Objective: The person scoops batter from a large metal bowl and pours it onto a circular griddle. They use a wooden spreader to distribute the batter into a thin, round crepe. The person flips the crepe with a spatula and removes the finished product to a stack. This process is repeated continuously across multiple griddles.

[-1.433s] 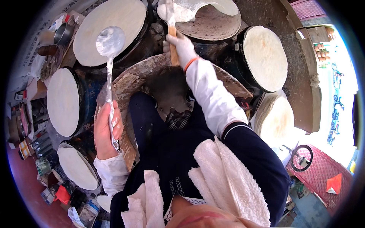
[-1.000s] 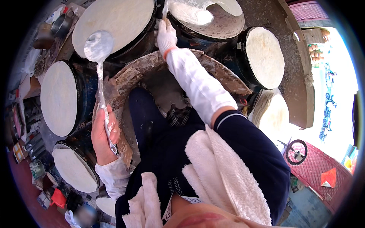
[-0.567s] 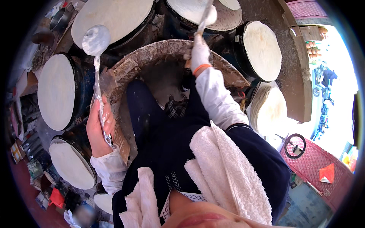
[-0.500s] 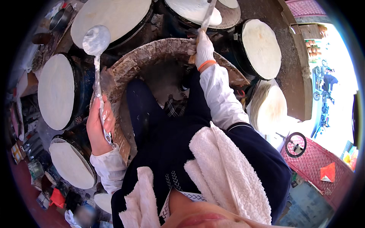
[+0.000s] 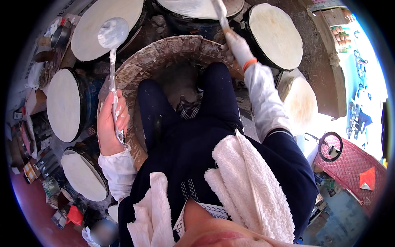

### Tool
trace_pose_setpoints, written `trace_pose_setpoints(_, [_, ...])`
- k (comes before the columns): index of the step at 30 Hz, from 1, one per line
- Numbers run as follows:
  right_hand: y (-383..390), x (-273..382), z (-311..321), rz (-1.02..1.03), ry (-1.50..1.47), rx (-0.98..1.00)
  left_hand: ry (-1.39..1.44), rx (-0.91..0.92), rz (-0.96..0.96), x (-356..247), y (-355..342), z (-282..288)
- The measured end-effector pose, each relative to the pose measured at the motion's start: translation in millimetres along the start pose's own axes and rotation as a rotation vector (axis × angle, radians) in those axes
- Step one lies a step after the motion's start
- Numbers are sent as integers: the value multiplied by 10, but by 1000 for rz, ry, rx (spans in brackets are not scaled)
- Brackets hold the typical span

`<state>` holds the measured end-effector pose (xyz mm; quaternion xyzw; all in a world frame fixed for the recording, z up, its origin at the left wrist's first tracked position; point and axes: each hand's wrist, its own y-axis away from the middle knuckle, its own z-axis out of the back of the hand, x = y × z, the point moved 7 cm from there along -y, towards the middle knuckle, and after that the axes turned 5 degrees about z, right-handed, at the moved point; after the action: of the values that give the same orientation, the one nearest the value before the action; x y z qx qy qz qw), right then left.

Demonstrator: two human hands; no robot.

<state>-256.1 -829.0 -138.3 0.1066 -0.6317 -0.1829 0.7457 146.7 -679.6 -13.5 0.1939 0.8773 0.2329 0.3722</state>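
My left hand (image 5: 111, 127) is closed round the handle of a metal ladle (image 5: 113, 33). White batter coats the ladle's bowl, which hangs over the pale round flatbread (image 5: 87, 35) on the far-left griddle. My right hand (image 5: 238, 49), in a white glove with an orange band at the wrist, grips a long flat scraper (image 5: 221, 13). The scraper leans up and left over the far-middle griddle, where wet white batter (image 5: 187, 8) spreads; its far end is cut off by the frame. Beside my right hand is another round flatbread (image 5: 275, 35).
A rough curved ledge (image 5: 144, 53) wraps round my knees. More rounds lie at the left (image 5: 63, 105) and lower left (image 5: 84, 175). A stack of flatbreads (image 5: 299, 99) stands by my right forearm. Cardboard (image 5: 319, 70) borders the right side.
My right hand has moved right, and the scraper has swung from leaning right to leaning left. The thick batter mound seen by it no longer shows. My left hand keeps hold of the ladle.
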Motion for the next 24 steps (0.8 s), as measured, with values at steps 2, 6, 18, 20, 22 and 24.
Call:
trace_pose_setpoints(2, [-257, 46, 208, 37, 7, -20, -13, 51, 31, 91, -87, -159])
trace_pose_setpoints(6, [306, -107, -407, 17, 116, 230, 5, 46, 72, 254, -183, -374])
trace_pose_setpoints(18, [-62, 207, 530, 158, 281, 225, -102, 56, 127, 483, -399, -857])
trace_pose_setpoints(20, [89, -312, 434, 45, 98, 385, -117, 56, 136, 506, -430, -925])
trace_pose_setpoints(22, [-22, -641, 623, 21, 168, 202, -151, 32, 130, 508, -437, -970])
trace_pose_setpoints(24, [-337, -540, 813, 137, 226, 93, -146, 21, 118, 481, -461, -995])
